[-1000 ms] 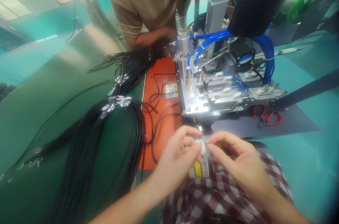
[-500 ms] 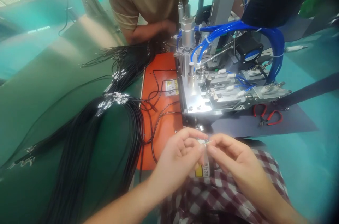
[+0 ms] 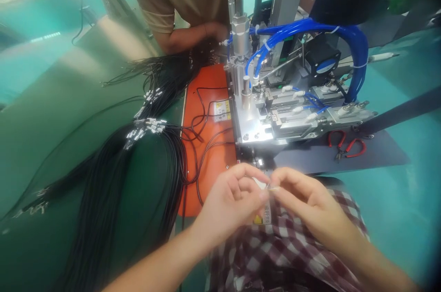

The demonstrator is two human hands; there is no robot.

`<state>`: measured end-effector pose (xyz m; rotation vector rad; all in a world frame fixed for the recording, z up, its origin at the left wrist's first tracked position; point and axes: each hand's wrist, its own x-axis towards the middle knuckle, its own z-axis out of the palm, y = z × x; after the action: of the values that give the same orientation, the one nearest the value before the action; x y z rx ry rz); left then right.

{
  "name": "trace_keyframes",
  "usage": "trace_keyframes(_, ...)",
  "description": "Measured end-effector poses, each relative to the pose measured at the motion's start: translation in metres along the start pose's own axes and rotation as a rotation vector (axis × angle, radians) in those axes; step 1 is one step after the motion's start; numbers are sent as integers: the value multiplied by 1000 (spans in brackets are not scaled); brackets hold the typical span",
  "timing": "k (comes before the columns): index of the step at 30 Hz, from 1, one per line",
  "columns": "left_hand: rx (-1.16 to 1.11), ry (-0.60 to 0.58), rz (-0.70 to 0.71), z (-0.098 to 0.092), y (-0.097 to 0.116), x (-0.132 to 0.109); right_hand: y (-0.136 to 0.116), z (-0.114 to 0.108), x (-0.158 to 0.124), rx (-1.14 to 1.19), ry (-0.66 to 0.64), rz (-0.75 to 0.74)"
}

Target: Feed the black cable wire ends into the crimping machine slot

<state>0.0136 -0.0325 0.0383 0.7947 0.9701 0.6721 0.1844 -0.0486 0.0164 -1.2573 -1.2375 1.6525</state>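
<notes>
Head view, lower middle of the frame: left hand (image 3: pixel 230 200) and right hand (image 3: pixel 306 204) meeting fingertip to fingertip above a checked cloth (image 3: pixel 275 255), both narrowed to a pinch on a small metal piece (image 3: pixel 270 187). Just below the pinch, a white tag (image 3: pixel 264 213) with a yellow patch, partly hidden behind the left thumb.

Best handled, judging by its thinness, with a light pinch from both sides, wrists steady, fingertips clear of the middle to keep it in sight; no hard squeeze, for fear of bending it. Long axis roughly left to right across the frame, close to level; too small to tell which end leads.

Further up, at centre, an orange mat (image 3: pixel 206 154) crossed by loose black wires. Left of it, a thick bundle of black cables (image 3: pixel 113 181) with silver ends on a green table (image 3: pixel 51 122). Right of centre, a metal machine (image 3: pixel 262 122) with blue hoses (image 3: pixel 310 30); red-handled pliers (image 3: pixel 347 145) just beside its right end. At the top, another person's hand (image 3: pixel 212 32) close against the machine.
</notes>
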Motion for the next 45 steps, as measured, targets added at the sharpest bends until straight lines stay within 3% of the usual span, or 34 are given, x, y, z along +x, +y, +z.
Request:
trace_keyframes(4, 14, 86, 73, 2, -2, -1, 1, 20, -7, 251, 43, 148)
trace_keyframes(8, 36, 125, 114, 3, -5, -1, 2, 35, -9, 264, 152, 151)
trace_keyframes(17, 83, 117, 120, 5, -7, -2, 1, 5, -12, -122, 239, 17)
trace_keyframes(24, 50, 95, 84, 4, -8, -2, -6, 17, -6, -24, 319, -1)
trace_keyframes(30, -48, 113, 29, 3, -7, -1, -4, 23, -6, -19, 313, 48)
trace_keyframes(37, -131, 102, 15, 2, -10, 1, -4, 15, -6, -133, 288, -44)
trace_keyframes(45, -85, 93, 24, 3, -10, 0, -4, 20, 2, -98, 243, -17)
